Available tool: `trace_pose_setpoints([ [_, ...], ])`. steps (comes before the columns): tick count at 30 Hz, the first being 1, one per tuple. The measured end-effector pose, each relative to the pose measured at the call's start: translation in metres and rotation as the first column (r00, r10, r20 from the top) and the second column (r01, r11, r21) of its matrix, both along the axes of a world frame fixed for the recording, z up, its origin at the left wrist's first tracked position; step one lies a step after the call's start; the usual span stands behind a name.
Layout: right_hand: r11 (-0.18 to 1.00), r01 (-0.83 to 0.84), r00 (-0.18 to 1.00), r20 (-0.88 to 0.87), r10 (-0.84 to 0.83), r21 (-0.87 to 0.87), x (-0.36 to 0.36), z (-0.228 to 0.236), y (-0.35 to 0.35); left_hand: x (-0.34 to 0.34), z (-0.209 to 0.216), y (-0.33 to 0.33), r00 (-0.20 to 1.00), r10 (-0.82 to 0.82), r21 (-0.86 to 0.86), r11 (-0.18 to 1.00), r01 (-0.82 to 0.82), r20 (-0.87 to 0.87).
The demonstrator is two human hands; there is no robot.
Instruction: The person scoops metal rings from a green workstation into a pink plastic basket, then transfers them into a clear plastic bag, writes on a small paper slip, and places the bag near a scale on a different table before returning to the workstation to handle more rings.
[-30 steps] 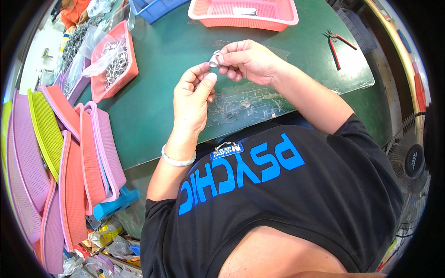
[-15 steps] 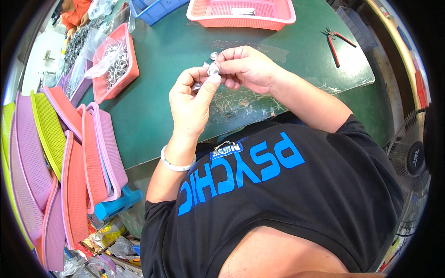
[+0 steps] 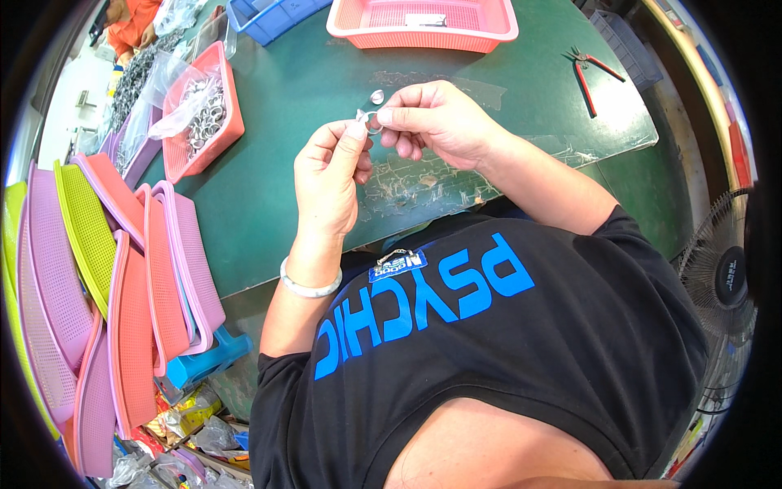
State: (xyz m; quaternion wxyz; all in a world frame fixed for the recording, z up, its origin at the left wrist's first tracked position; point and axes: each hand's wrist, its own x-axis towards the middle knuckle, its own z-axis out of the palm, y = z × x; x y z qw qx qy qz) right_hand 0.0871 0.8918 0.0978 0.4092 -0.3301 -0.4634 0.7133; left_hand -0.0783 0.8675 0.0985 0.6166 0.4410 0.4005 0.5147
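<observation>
Over the green table (image 3: 285,90), my two hands meet around a small silver metal ring (image 3: 374,128). My right hand (image 3: 440,126) pinches the ring's right side between thumb and fingertips. At the ring's left, my left hand (image 3: 330,175) is closed, its thumb and forefinger pinching a small silvery piece (image 3: 360,116) whose kind I cannot make out. Whether that piece is part of the ring cannot be told. Just beyond the fingertips, another silver ring (image 3: 376,96) lies on the table.
A pink basket (image 3: 232,114) of metal rings and plastic film stands left. Farther back are a blue crate (image 3: 269,28) and a pink basket (image 3: 423,39). Red-handled pliers (image 3: 588,85) lie right. Stacked colourful baskets (image 3: 130,326) fill the left; a fan (image 3: 729,277) stands right. Another person (image 3: 130,33) sits far left.
My hands have drawn slightly apart, and the ring between them now shows its open middle. The left fingers have shifted, hiding the metal that showed in the palm.
</observation>
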Motion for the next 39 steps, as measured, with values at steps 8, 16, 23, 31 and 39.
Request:
trace_pose_setpoints([
  [8, 1.0, -0.012, 1.0, -0.007, 0.012, 0.006, 0.0, -0.002, -0.001, -0.004, -0.004, 0.002, 0.987, -0.044, -0.12, 0.991, 0.063, 0.152],
  [16, 0.987, 0.053, 0.999, -0.005, -0.053, 0.154, 0.0, -0.004, -0.001, -0.006, -0.006, 0.003, 0.963, -0.107, -0.081, 0.988, 0.131, 0.247],
  [23, 0.957, 0.107, 0.993, 0.016, -0.116, 0.268, -0.002, -0.004, -0.005, -0.006, -0.014, 0.004, 0.948, -0.099, -0.076, 0.989, 0.128, 0.304],
  [31, 0.909, 0.097, 0.977, 0.138, -0.165, 0.406, -0.003, -0.008, -0.001, -0.013, -0.018, 0.008, 0.92, -0.064, -0.14, 0.982, 0.128, 0.387],
  [39, 0.71, -0.251, 0.672, 0.647, -0.361, 0.658, -0.015, -0.035, 0.047, -0.084, -0.016, 0.056, 0.944, 0.319, 0.011, 0.947, -0.321, 0.079],
])
